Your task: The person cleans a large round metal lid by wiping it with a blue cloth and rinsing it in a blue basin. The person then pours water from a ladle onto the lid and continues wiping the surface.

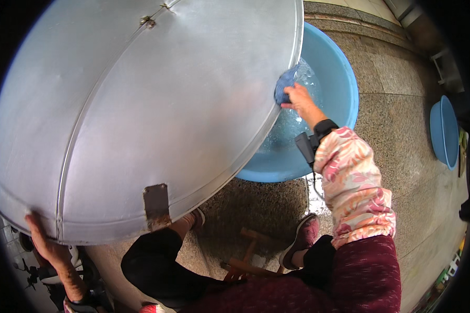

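A large domed metal lid [172, 101], dull silver with a raised seam, is tilted over a round blue plastic basin [338, 70] that holds water [286, 131]. My right hand [300, 101] presses a wet blue cloth [286, 84] against the lid's right rim, above the water. At the lid's lower left edge, my left hand [49, 246] supports the rim, its thumb on the outer face and its other fingers hidden behind. A dark metal plate [156, 203] is fixed near the lid's lower rim.
Beneath me is a low wooden stool [246, 258] between my shoes. A smaller blue basin [443, 133] stands at the far right on the stone-tile floor [395, 117]. A stone step [348, 19] runs behind the large basin. Part of a motor scooter [51, 274] shows at lower left.
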Tool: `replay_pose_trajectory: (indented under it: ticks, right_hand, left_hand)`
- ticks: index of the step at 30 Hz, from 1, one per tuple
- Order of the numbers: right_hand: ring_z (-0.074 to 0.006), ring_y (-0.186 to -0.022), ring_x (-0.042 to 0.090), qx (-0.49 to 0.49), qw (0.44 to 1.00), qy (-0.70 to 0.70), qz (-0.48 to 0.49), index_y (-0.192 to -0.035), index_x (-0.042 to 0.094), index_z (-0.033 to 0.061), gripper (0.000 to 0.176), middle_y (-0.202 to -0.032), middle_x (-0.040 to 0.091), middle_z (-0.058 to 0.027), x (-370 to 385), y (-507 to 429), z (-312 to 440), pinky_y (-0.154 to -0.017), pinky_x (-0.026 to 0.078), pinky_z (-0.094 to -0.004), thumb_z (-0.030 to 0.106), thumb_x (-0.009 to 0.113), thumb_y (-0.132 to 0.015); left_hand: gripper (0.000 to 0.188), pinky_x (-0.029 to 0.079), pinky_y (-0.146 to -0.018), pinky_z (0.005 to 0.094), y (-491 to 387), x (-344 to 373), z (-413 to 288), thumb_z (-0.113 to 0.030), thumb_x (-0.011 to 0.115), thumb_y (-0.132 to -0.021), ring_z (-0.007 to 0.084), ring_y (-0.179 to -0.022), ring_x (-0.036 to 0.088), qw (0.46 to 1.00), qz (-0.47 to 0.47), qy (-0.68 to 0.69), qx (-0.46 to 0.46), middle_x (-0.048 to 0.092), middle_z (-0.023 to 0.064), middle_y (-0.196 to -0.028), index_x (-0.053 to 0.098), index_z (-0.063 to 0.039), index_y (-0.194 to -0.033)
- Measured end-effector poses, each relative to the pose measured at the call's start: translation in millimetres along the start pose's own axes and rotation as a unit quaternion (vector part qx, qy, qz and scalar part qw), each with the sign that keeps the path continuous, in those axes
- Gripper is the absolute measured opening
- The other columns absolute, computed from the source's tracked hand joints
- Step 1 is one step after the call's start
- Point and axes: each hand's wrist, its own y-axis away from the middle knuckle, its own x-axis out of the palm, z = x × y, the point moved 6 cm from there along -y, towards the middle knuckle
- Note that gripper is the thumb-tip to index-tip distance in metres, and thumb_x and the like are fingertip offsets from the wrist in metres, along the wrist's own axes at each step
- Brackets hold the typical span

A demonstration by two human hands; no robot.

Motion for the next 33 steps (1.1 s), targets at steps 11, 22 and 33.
replay_pose_trajectory:
  ticks: [11, 22, 33]
  right_hand:
    - [-0.0375, -0.089, 0.057, 0.126, 0.989, 0.013, 0.08, -0.105, 0.049, -0.0052, 0.029, -0.107, 0.049, -0.0226, 86.9, 121.1, -54.3, -0.061, 0.054, -0.0512, 0.0, 0.049, -0.077]
    - [-0.0337, -0.093, 0.056, 0.078, 0.982, -0.17, 0.031, -0.12, 0.04, 0.0027, 0.041, -0.111, 0.05, -0.0159, 66.7, 215.0, 44.1, -0.066, 0.054, -0.0508, 0.002, 0.046, -0.079]
    - [-0.0295, -0.092, 0.058, 0.017, 0.976, -0.153, 0.157, -0.113, 0.042, 0.0065, 0.031, -0.107, 0.053, -0.0124, 50.5, 300.3, 91.7, -0.066, 0.053, -0.0481, 0.01, 0.046, -0.083]
  left_hand:
    - [0.039, 0.031, -0.1, 0.0313, -14.3, 23.7, -49.3, -0.02, 0.04, -0.094, 0.024, -0.117, 0.045, 0.952, 0.062, 0.266, -0.139, 0.05, 0.0175, -0.124, 0.046, 0.004, -0.124]
    - [0.033, 0.044, -0.064, 0.0389, -49.1, -38.2, -149.5, -0.028, 0.05, -0.086, 0.0334, -0.069, 0.058, 0.909, 0.154, 0.366, -0.127, 0.059, 0.0199, -0.073, 0.059, 0.003, -0.089]
    - [0.018, 0.036, -0.036, 0.0403, -71.6, -82.8, -225.4, -0.023, 0.056, -0.083, 0.0306, -0.04, 0.051, 0.962, -0.025, 0.181, 0.203, 0.048, 0.0139, -0.046, 0.062, -0.007, -0.077]
